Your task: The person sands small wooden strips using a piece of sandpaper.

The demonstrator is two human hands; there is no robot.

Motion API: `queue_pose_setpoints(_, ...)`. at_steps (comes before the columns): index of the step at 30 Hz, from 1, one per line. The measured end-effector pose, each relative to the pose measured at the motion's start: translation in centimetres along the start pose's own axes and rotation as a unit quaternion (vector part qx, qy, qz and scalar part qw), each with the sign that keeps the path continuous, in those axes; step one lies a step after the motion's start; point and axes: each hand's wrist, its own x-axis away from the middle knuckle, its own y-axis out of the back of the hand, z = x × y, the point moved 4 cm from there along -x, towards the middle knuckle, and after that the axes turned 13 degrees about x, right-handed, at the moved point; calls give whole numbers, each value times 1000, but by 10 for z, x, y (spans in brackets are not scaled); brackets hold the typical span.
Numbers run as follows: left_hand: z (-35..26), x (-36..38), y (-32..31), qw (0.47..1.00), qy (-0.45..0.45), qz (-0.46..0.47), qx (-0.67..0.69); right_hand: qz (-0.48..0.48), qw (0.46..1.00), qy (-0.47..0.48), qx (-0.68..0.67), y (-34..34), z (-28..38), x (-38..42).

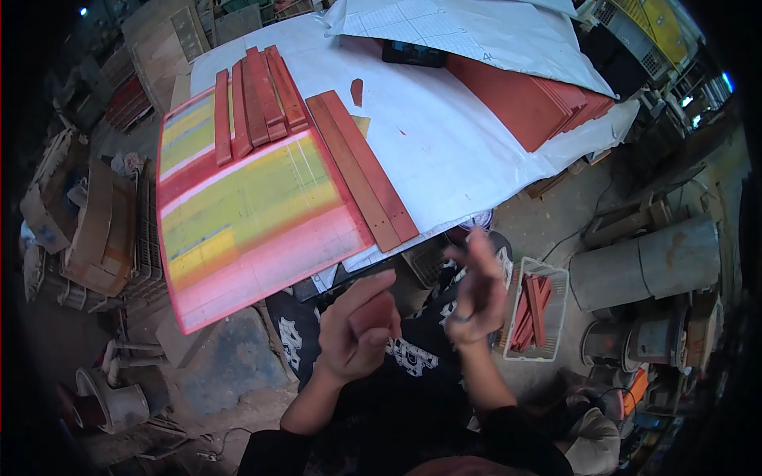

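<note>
My left hand (359, 329) is raised above my lap, its fingers closed around a small flat reddish-brown piece (371, 313); its exact kind is not clear. To its right, my right hand (481, 293) is lifted with its fingers apart, blurred by motion, and nothing shows in it. In front of both hands, two long red-brown wooden strips (361, 178) lie side by side along the edge of a board (262, 210) painted yellow, pink and red. More red wooden strips (258, 99) rest across the board's far part.
White sheeting (444, 151) covers the table, with a small red piece (356, 93) on it. Stacked red panels (516, 103) lie under white paper (444, 28). At my right, a white basket (565, 317) on the floor holds red strips. A metal cylinder (647, 262) lies beyond it.
</note>
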Motion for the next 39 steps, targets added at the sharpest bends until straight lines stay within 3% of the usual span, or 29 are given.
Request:
queue_pose_setpoints(6, 3, 17, 10, 997, -3, -76, 1, 106, 946, -288, -102, -23, 44, 91)
queue_pose_setpoints(8, 7, 22, 19, 998, -28, -54, -20, 143, 934, -302, -125, -24, 48, 105)
queue_pose_setpoints(12, -10, 32, 26, 991, -73, -102, -38, 200, 912, -320, -164, -25, 46, 105)
queue_pose_setpoints(15, -37, 17, 12, 967, -212, -138, -26, 226, 923, -273, -149, -22, 48, 84)
queue_pose_setpoints(18, -36, 14, -7, 941, -237, -235, 58, 202, 944, -239, -108, -6, 44, 63)
queue_pose_setpoints(23, 17, 25, -46, 963, -180, -198, 12, 127, 937, -321, -53, 35, 40, 44)
queue_pose_setpoints(28, 31, 33, -53, 971, -153, -182, 26, -5, 962, -267, -51, 48, 61, 43)
queue_pose_setpoints(31, 21, 26, -45, 972, -161, -170, 25, 89, 971, -221, -35, 43, 72, 15)
queue_pose_setpoints(36, 23, 36, -36, 980, -166, -109, 31, 134, 978, -122, -101, 16, 86, -13)
queue_pose_setpoints(39, 9, 25, -49, 955, -228, -153, 112, 187, 975, -87, -80, 13, 93, -17)
